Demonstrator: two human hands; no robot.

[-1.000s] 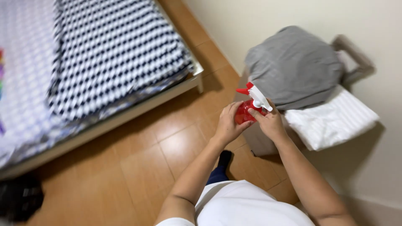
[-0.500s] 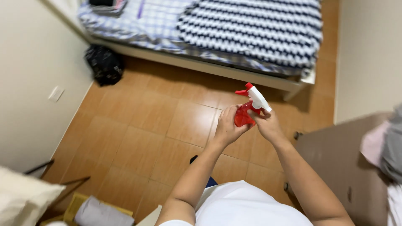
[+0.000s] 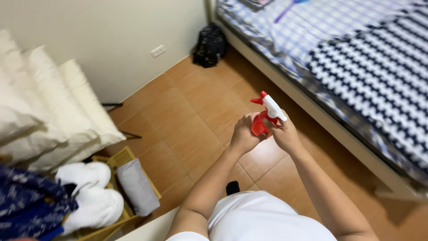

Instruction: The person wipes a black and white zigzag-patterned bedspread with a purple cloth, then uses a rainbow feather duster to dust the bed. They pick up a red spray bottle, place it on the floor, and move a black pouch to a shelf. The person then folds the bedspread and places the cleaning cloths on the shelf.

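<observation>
Both your hands meet just right of frame centre, roughly 2 o'clock from your white shirt, holding a red and white spray head up over the floor; your left hand has its grip clamped round the red lower part from the 9 o'clock side, fingers curled shut on it, and your right hand has its grip closed on the same piece from the 3 o'clock side, thumb up by the white top; red nozzle tip points toward 10 o'clock, white body slants up to the left; can't tell if a bottle hangs under it, the hands hide that part; below the hands is brown tiled floor, a dark sock or foot showing at 6 o'clock of the hands; bed fills the 1 to 3 o'clock corner, pale checked sheet with a navy and white zigzag blanket on top, pale frame edge running diagonally; black bag on the floor at 11 o'clock by the wall, wall outlet just left of it; at 9 o'clock stacked white cushions; at 7 o'clock a wooden crate with a grey pillow, white plush things, and dark blue patterned cloth at the far left edge
</observation>
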